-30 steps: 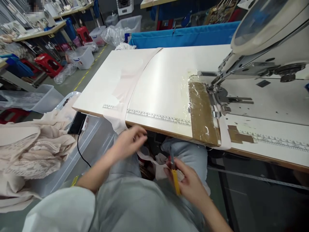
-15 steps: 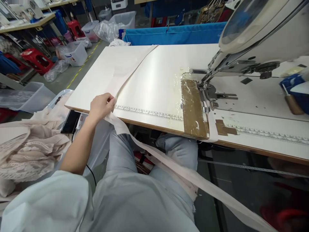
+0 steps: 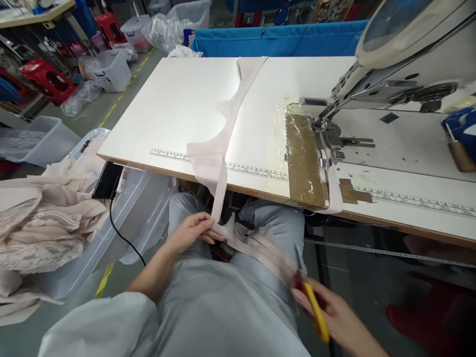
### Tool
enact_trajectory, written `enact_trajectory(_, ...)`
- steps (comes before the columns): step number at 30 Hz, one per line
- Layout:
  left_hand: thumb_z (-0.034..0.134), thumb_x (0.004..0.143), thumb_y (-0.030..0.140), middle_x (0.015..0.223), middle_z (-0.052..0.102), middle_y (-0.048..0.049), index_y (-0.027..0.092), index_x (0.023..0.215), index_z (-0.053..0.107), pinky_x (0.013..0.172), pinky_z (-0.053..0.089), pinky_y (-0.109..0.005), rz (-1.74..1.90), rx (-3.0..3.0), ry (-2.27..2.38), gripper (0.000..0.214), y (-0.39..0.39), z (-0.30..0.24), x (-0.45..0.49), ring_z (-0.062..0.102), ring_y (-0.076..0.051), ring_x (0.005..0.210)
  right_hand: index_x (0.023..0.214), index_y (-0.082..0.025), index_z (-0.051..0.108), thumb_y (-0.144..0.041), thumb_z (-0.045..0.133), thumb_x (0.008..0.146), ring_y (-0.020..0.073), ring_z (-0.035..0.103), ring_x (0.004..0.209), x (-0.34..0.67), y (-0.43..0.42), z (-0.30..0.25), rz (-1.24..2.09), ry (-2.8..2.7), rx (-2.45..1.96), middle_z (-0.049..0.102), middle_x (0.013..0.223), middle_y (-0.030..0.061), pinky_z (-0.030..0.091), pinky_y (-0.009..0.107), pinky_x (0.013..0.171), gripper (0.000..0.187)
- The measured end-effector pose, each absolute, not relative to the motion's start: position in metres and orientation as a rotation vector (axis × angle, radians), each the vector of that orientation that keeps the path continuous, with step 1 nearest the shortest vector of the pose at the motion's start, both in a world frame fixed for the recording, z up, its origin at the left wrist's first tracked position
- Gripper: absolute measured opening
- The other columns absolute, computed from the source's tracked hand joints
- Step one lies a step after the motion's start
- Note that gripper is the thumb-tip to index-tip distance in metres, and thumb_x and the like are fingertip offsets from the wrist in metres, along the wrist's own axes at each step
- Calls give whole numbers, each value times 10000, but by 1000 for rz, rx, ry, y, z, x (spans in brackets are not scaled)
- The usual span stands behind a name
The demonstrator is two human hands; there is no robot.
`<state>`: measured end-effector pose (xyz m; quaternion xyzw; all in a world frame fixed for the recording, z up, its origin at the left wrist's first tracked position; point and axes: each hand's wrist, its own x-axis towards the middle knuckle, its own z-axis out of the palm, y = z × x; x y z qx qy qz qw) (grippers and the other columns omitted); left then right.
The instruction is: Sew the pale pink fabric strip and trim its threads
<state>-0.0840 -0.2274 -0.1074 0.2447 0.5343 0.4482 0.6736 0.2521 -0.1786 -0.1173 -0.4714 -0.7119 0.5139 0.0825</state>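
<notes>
My left hand [image 3: 197, 229] is closed on a pale pink fabric strip [image 3: 221, 193] just below the table's front edge, above my lap. From there the strip runs up over the white table to its back edge, with a wider cut piece at its side. More of the same fabric [image 3: 266, 255] lies across my thighs. At the lower right my right hand [image 3: 327, 307] grips scissors [image 3: 315, 307] with a yellow handle; their blades point up and are smeared by motion. The blade tips are close to the fabric's right end; whether they touch it I cannot tell.
A sewing machine [image 3: 409, 74] stands on the right of the white table [image 3: 130, 119], with brown tape [image 3: 305, 163] beside its needle area. At left are a heap of pink lace fabric [image 3: 48, 233], a clear plastic bin [image 3: 122, 223] and a phone [image 3: 107, 179] with a cable.
My left hand has moved from the tabletop down and right to my lap, drawing the strip along. My right hand has come into view with scissors. The view has shifted slightly.
</notes>
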Motion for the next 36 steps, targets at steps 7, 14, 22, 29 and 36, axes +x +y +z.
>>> enact_trajectory(7,737,759,496,851,752,-122,126,855,609,664,553,-233,973,456,1232,403,-242,-108,-74,733,-219,859,690,-224,392,-647,376,917,139,389,603,163,-138,-101,1787,-2686,-761,399,660,-30,360,255,528,480)
enact_trajectory(14,750,721,545,846,753,-133,122,832,614,725,552,-277,966,428,1225,457,-247,-109,-76,732,-227,838,655,-230,374,-685,413,864,140,400,552,141,-116,-95,1622,-2906,-690,422,610,-29,308,259,521,503)
enact_trajectory(22,740,738,537,791,755,-124,129,817,601,715,549,-288,949,438,1214,439,-247,-109,-79,735,-223,780,635,-234,365,-632,505,854,148,437,509,130,-117,-86,1027,-3167,-755,495,581,-20,235,266,505,476)
enact_trajectory(29,736,756,509,786,755,-126,123,807,609,686,550,-266,940,462,1197,410,-248,-110,-79,739,-227,793,592,-229,351,-588,495,876,143,454,483,132,-117,-93,969,-3147,-711,510,544,-12,222,264,500,480)
enact_trajectory(36,752,731,519,776,753,-123,122,810,610,679,552,-272,924,471,1193,430,-246,-110,-80,738,-228,778,651,-226,444,-613,529,854,184,553,541,128,-122,-93,858,-3148,-745,587,607,16,230,266,501,445)
